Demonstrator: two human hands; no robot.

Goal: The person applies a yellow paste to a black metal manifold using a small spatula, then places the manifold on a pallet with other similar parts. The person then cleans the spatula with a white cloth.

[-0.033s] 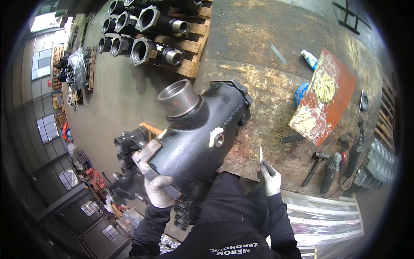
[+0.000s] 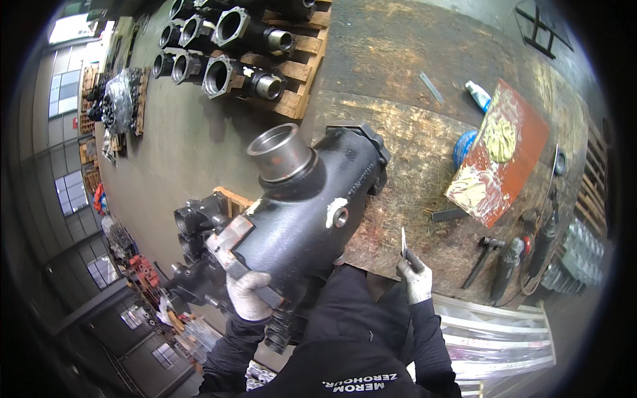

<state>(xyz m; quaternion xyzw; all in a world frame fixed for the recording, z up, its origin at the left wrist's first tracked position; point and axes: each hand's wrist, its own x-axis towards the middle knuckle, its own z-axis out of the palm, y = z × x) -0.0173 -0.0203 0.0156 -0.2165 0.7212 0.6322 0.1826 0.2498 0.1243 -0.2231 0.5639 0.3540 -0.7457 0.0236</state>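
Observation:
A large black cast-metal pipe housing (image 2: pixel 292 225) lies at the left edge of the workbench, its bare metal neck (image 2: pixel 282 152) pointing up. Pale filler is smeared around a small threaded boss (image 2: pixel 340 217) on its side. My left hand (image 2: pixel 249 296), in a whitish glove, is closed around the flange at the housing's near end; part of its grip is hidden. In my gloved right hand (image 2: pixel 417 282) is a putty knife (image 2: pixel 404 243), thin blade up, held apart from the housing over the bench's near edge.
On the wooden workbench (image 2: pixel 391 152), a reddish board (image 2: pixel 516 172) carries lumps of yellowish paste. Around it lie a flat metal strip (image 2: pixel 431 87), a white-and-blue tube (image 2: pixel 478 96), a hammer (image 2: pixel 483 259) and an angle grinder (image 2: pixel 509 265). Similar black housings stand on a pallet (image 2: pixel 306 69) beyond.

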